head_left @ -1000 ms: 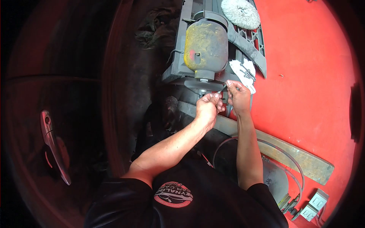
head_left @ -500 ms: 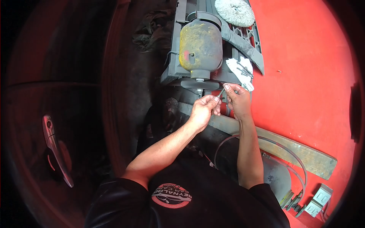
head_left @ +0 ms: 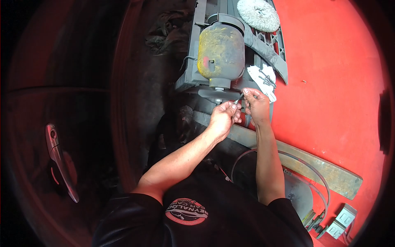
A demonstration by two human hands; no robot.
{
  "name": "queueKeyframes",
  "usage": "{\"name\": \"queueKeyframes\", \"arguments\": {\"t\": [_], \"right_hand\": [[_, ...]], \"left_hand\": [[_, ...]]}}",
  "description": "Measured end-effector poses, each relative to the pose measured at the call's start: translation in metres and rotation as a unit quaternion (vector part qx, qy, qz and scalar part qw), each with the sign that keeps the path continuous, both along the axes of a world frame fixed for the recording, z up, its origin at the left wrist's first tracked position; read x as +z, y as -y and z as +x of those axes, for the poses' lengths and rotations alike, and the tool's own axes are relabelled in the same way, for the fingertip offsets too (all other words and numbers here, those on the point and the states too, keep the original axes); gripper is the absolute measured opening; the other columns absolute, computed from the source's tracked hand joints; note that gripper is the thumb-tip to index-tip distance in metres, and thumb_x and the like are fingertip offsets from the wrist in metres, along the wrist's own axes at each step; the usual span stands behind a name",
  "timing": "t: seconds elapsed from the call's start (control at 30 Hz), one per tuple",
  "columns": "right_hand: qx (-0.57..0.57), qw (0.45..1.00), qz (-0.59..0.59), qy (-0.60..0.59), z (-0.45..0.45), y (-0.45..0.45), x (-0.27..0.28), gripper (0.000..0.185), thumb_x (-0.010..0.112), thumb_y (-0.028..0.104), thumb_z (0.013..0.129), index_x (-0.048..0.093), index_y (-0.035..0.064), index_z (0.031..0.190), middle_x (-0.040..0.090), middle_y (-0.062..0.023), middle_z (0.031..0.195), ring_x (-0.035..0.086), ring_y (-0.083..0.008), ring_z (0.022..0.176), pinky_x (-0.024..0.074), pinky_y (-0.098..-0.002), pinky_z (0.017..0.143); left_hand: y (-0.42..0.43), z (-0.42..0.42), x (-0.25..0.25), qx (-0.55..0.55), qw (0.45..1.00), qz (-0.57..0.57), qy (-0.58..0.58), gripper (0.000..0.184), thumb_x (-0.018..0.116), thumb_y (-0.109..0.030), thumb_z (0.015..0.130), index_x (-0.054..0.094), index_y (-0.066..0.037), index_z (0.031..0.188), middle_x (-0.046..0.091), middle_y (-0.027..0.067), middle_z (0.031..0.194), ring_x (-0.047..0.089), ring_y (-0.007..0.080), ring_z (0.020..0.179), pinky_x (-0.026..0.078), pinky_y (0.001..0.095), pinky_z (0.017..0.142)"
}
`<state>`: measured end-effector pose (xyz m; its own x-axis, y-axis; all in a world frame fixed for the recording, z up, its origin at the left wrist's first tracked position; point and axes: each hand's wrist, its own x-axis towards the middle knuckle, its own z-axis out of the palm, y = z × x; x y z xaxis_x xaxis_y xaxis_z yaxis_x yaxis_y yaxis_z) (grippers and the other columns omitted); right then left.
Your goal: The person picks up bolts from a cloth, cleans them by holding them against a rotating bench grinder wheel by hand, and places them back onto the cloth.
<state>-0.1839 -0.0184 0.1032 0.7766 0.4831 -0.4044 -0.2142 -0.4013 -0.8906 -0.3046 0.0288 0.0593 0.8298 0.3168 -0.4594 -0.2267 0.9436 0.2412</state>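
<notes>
A thin metal bolt (head_left: 239, 99) runs between my two hands, slanting up to the right. My left hand (head_left: 223, 119) is closed, pinching its lower end between thumb and fingers. At its upper end my right hand (head_left: 258, 106) grips it with thumb and forefinger. Just beyond the fingers is the wheel (head_left: 209, 93) of a bench grinder, blurred as if spinning. The bolt lies close to the wheel's right edge; whether they touch I cannot tell. The grinder's motor housing (head_left: 221, 53) is worn grey and yellow.
Several dark bolts (head_left: 267, 79) lie on a white cloth (head_left: 258, 75) right of the grinder. A fluffy buffing wheel (head_left: 258, 15) is mounted behind. A wooden board (head_left: 321, 166), a hose (head_left: 306, 161) and an outlet box (head_left: 345, 216) are along the red wall. A dark car door (head_left: 61, 162) stands left.
The view has shifted slightly. Both hands still hold the bolt near the wheel, and its angle between the fingers has changed a little.
</notes>
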Motion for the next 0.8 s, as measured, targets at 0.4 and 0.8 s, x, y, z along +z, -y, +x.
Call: {"name": "queueKeyframes", "arguments": {"t": [0.4,0.8], "right_hand": [[-0.03,0.999,-0.009,-0.009,-0.017,0.031,0.013,0.019,0.068,0.021,0.088,0.066,0.0021,0.09,0.047,0.0042,0.06,0.036,-0.0019,0.047,0.0251,-0.0187,0.037],[0.007,0.998,0.037,-0.053,-0.009,0.007,0.004,0.02,0.067,0.02,0.089,0.064,0.001,0.093,0.049,0.0031,0.064,0.041,-0.003,0.051,0.0281,-0.0175,0.037]], "left_hand": [[0.001,-0.018,0.003,-0.079,0.96,0.259,-0.073,0.016,0.058,-0.015,0.095,0.057,-0.001,0.086,0.058,0.0022,0.069,0.053,0.0083,0.063,0.046,0.0238,0.06],[0.003,-0.006,-0.011,-0.03,0.993,0.111,-0.011,0.021,0.048,-0.015,0.098,0.057,0.001,0.087,0.056,0.0055,0.069,0.051,0.014,0.059,0.047,0.0292,0.06]]}}
